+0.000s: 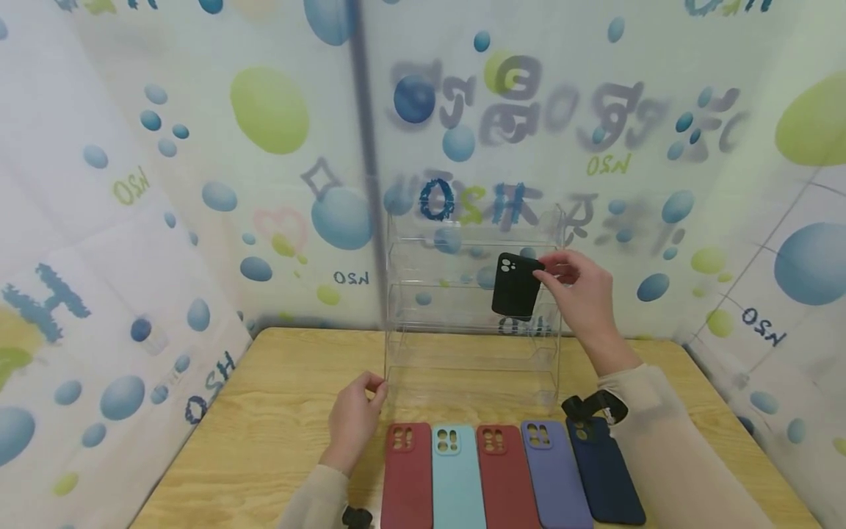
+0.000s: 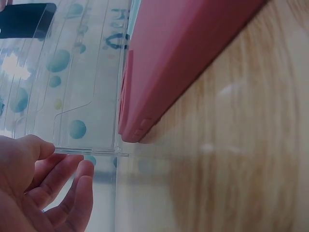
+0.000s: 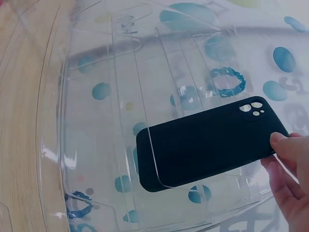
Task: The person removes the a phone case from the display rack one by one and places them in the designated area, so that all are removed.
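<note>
A black phone case (image 1: 515, 288) is pinched at its upper right edge between the thumb and fingers of my right hand (image 1: 583, 288). It stands almost upright at a middle tier of the clear acrylic display rack (image 1: 472, 361). In the right wrist view the lower end of the case (image 3: 193, 150) sits behind a transparent shelf lip. My left hand (image 1: 357, 415) is at the rack's lower left side; in the left wrist view its thumb and index finger pinch the rack's side panel (image 2: 89, 151), with the other fingers loosely bent.
In front of the rack, a row of phone cases lies on the wooden table (image 1: 297, 375): a dark red one (image 1: 406, 485), a light blue one (image 1: 458, 485), another dark red one (image 1: 507, 485), a purple one (image 1: 558, 481) and a navy one (image 1: 608, 477). A patterned curtain (image 1: 317, 110) hangs behind.
</note>
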`<state>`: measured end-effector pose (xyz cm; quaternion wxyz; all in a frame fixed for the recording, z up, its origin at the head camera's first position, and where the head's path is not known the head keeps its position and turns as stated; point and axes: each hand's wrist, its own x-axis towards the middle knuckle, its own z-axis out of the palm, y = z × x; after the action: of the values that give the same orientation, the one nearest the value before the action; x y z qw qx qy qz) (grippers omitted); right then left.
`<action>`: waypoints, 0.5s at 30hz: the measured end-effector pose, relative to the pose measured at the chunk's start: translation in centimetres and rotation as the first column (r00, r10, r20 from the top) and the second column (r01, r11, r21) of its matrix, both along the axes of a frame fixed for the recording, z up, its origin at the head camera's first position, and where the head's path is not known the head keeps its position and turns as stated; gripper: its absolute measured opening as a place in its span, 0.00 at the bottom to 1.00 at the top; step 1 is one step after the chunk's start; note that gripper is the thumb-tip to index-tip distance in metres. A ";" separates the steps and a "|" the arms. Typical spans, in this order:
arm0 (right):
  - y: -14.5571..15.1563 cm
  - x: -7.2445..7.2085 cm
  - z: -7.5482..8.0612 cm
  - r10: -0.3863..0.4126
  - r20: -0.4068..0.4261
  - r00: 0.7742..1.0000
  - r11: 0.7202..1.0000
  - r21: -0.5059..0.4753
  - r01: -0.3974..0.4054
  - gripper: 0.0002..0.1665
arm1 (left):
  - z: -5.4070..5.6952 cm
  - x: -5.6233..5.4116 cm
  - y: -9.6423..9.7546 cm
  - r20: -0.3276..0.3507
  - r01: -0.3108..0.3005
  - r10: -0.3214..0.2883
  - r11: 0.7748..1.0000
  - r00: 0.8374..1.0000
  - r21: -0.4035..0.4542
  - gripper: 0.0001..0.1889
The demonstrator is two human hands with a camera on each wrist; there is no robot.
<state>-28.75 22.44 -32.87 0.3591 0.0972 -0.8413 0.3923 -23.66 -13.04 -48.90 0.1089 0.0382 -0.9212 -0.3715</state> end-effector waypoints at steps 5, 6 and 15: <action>0.2 0.7 0.5 -0.007 -0.057 0.998 0.998 -0.068 0.003 0.13 | -0.1 -0.2 0.1 0.008 -0.004 0.004 1.000 1.000 -0.002 0.07; 0.2 0.8 0.6 -0.011 -0.066 0.998 0.997 -0.081 0.005 0.13 | -0.1 -0.2 0.1 0.009 -0.004 0.004 1.000 1.000 -0.002 0.07; 1.3 2.2 1.4 -0.027 -0.042 0.999 0.987 -0.156 0.020 0.15 | 0.0 -0.1 0.0 0.013 -0.006 0.006 1.000 1.000 0.008 0.07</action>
<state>-26.53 23.70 -31.51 0.3885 0.0675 -0.8010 0.4504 -23.76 -13.03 -48.92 0.1040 0.0438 -0.9202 -0.3748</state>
